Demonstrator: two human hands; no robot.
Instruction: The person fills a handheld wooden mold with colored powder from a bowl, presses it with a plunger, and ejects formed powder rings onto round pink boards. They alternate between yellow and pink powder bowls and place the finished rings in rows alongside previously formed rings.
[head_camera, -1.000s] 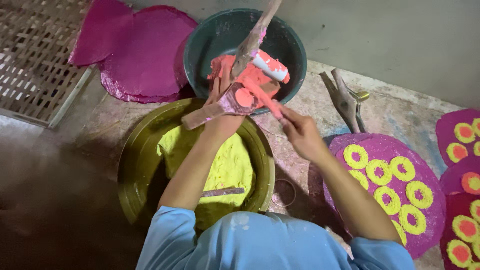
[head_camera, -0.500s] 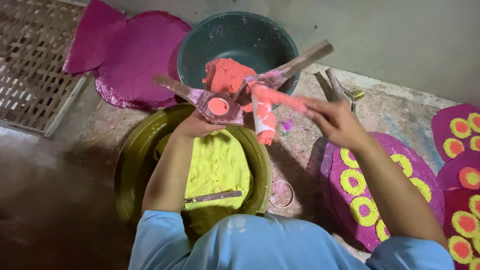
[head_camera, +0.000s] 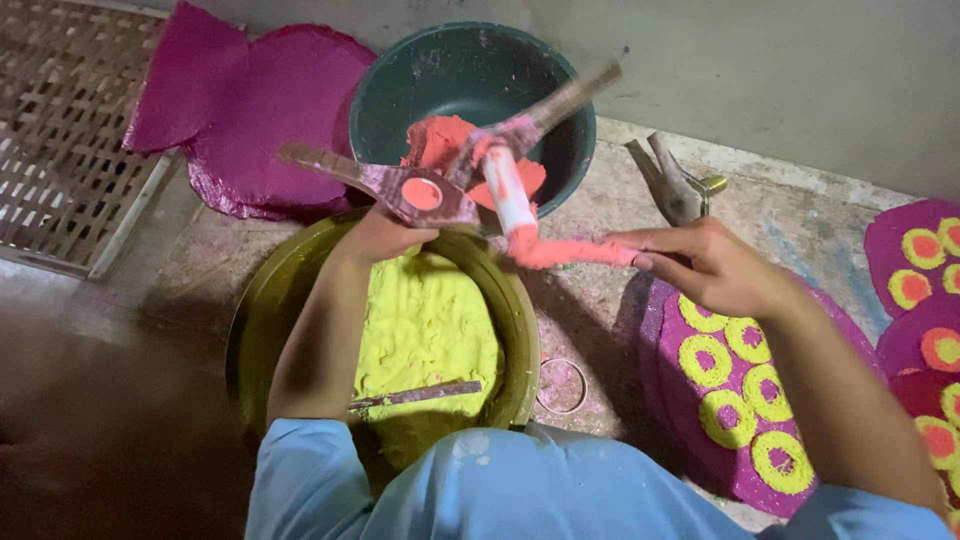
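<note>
My left hand (head_camera: 385, 235) grips a wooden hand press (head_camera: 440, 190) with two long handles and a white tube smeared with orange-red dough. It hovers over the rim between two bowls. My right hand (head_camera: 705, 265) pinches the end of a strand of orange-red dough (head_camera: 570, 252) that stretches from the tube's tip toward the right. Behind the press, a dark green bowl (head_camera: 400, 90) holds a lump of orange-red dough (head_camera: 440, 140). Below it, a brass-coloured bowl (head_camera: 260, 320) holds yellow-green dough (head_camera: 425, 330) with a thin flat stick (head_camera: 415, 396) lying on it.
Magenta dough sheets (head_camera: 255, 100) lie at the back left beside a bamboo mat (head_camera: 60, 130). A magenta round with yellow rings (head_camera: 745, 400) sits at the right, more decorated rounds (head_camera: 925, 270) beyond it. Metal tongs (head_camera: 672, 180) and a small ring (head_camera: 562, 385) lie on the floor.
The press has tilted and shifted left. My right hand has moved out to the right, drawing the orange-red dough strand away from the tube.
</note>
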